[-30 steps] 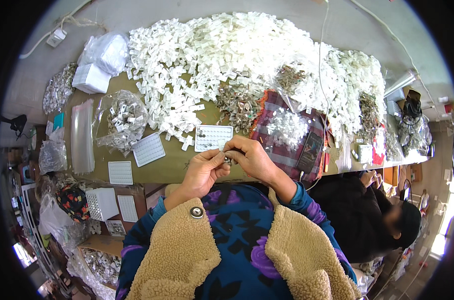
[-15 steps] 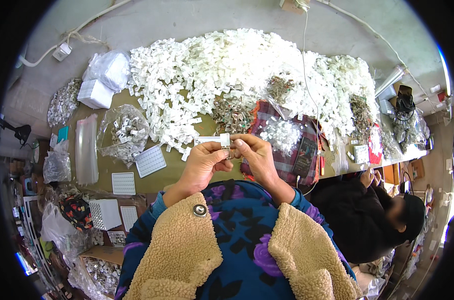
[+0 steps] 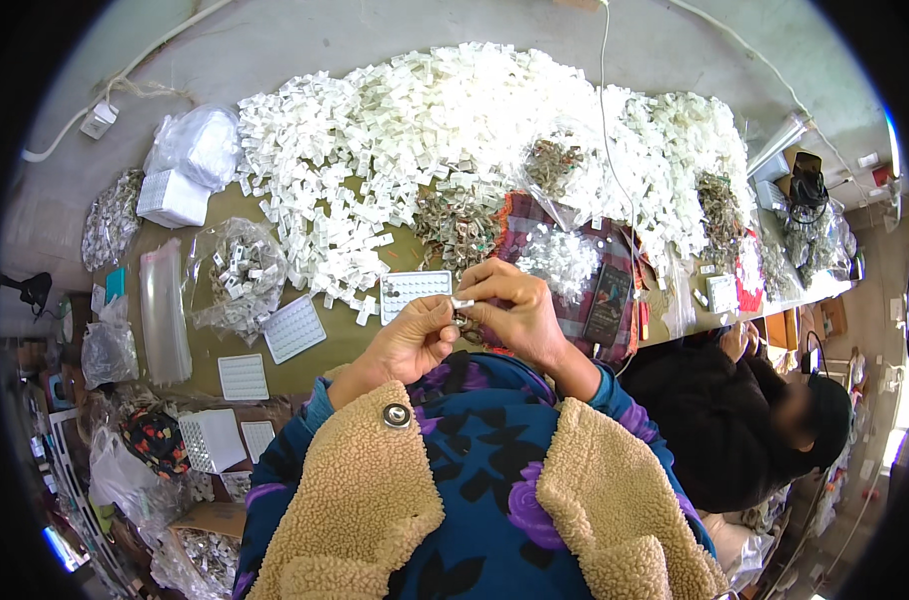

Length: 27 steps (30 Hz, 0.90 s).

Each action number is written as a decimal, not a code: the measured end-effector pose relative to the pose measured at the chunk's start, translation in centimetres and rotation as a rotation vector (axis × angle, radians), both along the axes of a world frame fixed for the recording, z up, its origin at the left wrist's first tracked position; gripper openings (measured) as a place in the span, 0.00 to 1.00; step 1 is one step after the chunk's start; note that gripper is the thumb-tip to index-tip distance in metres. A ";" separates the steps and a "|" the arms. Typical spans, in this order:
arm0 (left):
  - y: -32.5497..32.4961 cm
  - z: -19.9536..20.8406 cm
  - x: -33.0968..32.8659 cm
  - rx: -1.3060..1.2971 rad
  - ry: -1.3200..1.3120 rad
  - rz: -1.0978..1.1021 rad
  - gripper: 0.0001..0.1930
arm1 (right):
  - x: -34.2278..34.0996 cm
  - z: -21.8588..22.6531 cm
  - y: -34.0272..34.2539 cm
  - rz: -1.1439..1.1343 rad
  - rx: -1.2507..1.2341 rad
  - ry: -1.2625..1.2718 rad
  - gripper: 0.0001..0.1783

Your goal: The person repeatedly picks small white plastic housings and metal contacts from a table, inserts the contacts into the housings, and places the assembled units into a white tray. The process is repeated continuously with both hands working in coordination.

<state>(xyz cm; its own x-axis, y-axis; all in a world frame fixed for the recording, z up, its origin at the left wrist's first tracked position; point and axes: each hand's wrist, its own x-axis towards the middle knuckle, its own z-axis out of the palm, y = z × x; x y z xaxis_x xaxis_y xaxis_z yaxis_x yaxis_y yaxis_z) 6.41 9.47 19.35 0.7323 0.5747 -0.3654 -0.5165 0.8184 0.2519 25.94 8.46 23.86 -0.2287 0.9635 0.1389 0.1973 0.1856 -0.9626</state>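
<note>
Close in front of my body, my left hand (image 3: 413,340) and my right hand (image 3: 518,312) meet, both closed in a pinch. Between the fingertips is a small white plastic piece (image 3: 463,303), seen nearly edge-on. Something small and dark shows just under it, too small to name. A white tray with rows of small hollows (image 3: 415,283) lies on the table just beyond my left hand, partly covered by it. Farther back spreads a large heap of small white plastic pieces (image 3: 375,140). A pile of small brownish metal-looking parts (image 3: 462,232) sits beyond my right hand.
To the right, a plaid cloth (image 3: 515,225) bears small clear-white pieces (image 3: 560,262) and a dark phone-shaped object (image 3: 609,303). On the left lie a plastic bag of parts (image 3: 243,275) and more trays (image 3: 295,328). A co-worker in dark clothing (image 3: 715,430) sits at right. A white cable (image 3: 604,120) hangs down.
The white piece, earlier held up broad side showing, is now lower and edge-on. My right hand has turned over it, its fingers more bent. More of the tray beyond shows.
</note>
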 end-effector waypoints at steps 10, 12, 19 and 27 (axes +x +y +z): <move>0.1 -0.5 0.3 0.002 0.020 0.032 0.11 | -0.7 -2.1 -0.2 -0.036 0.773 -0.302 0.15; 0.1 -0.8 0.6 0.019 0.035 -0.006 0.11 | -0.5 -2.9 -0.1 -0.024 0.824 -0.323 0.13; 0.5 -1.2 0.8 -0.099 0.141 -0.153 0.09 | 1.4 -5.4 -3.0 -0.016 0.568 -0.294 0.21; 0.3 -2.3 1.1 -0.035 0.228 -0.030 0.10 | 10.1 -15.9 -4.6 -0.444 -0.169 -0.415 0.04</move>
